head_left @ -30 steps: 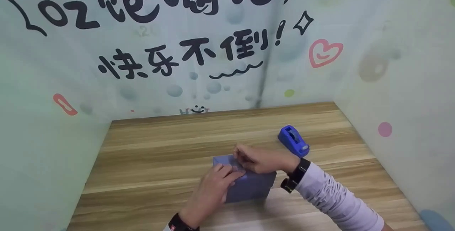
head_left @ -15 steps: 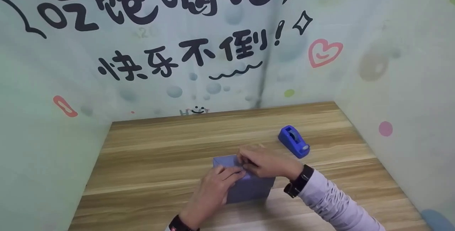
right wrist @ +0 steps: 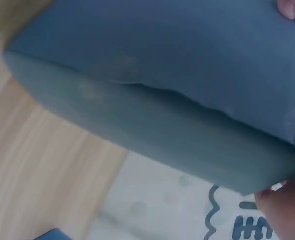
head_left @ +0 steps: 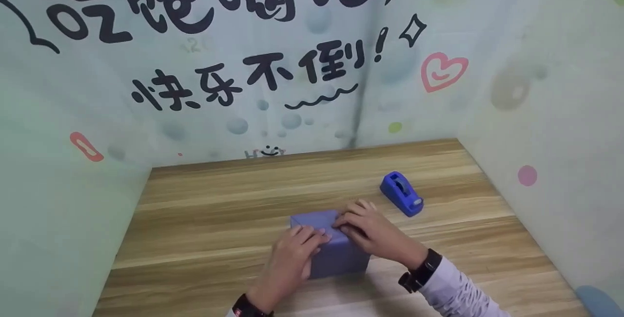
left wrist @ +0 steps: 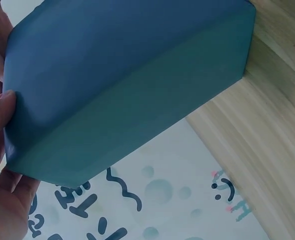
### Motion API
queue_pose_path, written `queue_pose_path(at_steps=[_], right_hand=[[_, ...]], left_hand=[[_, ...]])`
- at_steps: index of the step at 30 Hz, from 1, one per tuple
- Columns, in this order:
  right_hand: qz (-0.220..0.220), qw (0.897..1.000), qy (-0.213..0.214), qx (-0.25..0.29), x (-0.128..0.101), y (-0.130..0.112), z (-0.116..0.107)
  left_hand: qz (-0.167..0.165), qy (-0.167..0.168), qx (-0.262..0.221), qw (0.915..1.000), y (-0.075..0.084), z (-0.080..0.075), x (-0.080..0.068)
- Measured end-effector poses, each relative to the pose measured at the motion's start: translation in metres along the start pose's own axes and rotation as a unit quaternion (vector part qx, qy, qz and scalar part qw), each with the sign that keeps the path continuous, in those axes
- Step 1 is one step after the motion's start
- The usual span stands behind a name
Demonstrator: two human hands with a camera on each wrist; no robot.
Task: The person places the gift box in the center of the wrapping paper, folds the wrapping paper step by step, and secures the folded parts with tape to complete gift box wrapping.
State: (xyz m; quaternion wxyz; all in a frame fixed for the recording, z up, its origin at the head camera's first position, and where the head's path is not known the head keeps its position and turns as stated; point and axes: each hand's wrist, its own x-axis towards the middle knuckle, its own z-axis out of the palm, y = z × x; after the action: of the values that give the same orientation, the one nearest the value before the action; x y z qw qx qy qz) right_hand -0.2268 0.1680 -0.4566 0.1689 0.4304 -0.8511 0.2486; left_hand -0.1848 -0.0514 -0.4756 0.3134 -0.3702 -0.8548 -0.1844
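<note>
Looked light and rigid under slick paper, that blue wrapped box [head_left: 325, 246] mid-tabletop [head_left: 204, 219], tape dispenser [head_left: 401, 193] at 2 o'clock, left hand [head_left: 290, 263] and right hand [head_left: 373, 231] pressing flat-fingered on top, best gripped by the sides.

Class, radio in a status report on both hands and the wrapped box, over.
Left hand flat on blue wrapped box. Right hand pressing its top, fingers straight. Tape dispenser stands apart, nothing blocking.
</note>
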Motion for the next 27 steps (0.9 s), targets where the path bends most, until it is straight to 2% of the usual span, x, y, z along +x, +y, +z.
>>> queue_pose_path(at_steps=[6,12,19,27], right_hand=[[-0.026,0.999,0.033,-0.027,-0.011,-0.003,0.001],[0.002,0.999,0.013,-0.035,-0.018,-0.007,0.003],[-0.027,0.996,0.006,-0.081,-0.024,-0.010,0.005],[-0.026,0.997,-0.014,-0.067,-0.018,-0.010,0.002]], left_hand=[[-0.003,-0.001,-0.005,1.0000,0.000,-0.001,0.000],[-0.003,0.003,-0.010,0.9999,0.000,-0.001,0.001],[-0.011,0.008,-0.012,0.9998,0.000,0.000,0.000],[-0.019,0.003,-0.027,0.9995,0.001,-0.001,-0.002]])
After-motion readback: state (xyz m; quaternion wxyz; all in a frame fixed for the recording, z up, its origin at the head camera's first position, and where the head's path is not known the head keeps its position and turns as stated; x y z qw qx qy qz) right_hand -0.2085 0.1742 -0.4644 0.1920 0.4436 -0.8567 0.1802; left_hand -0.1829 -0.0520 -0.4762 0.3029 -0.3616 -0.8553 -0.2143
